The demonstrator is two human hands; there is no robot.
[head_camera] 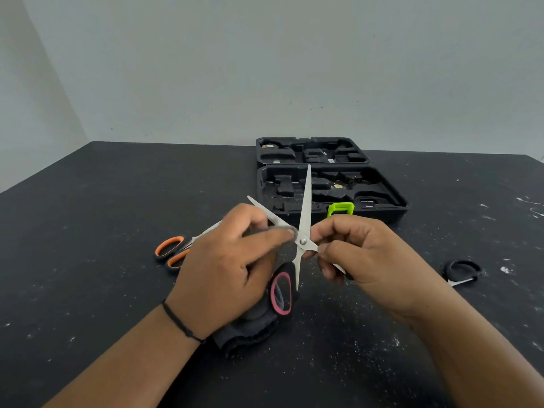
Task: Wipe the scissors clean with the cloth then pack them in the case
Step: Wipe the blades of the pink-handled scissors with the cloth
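The left hand (232, 260) covers most of the dark cloth (250, 331), which bunches out below the wrist and wraps up around the forefinger, so its full shape is hard to read. That hand's fingers curl on the cloth and press it against one blade of the open scissors (303, 231), right beside the pivot screw. The right hand (362, 254) hides one handle entirely; its thumb and fingers pinch the metal shank just right of the pivot. The other handle, black with a pink lining, hangs below and between the two hands. The blades are spread wide, one tip pointing up and away, the other angling off beyond the left hand's knuckles.

Under it all lies a black tabletop (88, 290) speckled with white flecks and smears, thickest out past the right hand. A plain pale wall rises behind it.

Beyond both hands sits the black case (382, 198), lying open, its moulded recesses dark and tough to tell apart; a green latch (340, 209) shows on its near edge. Orange-handled scissors (173, 251) lie on the tabletop just left of the left hand, blades partly behind it. Black-handled scissors (462, 272) lie well off to the right, partly behind the right forearm.
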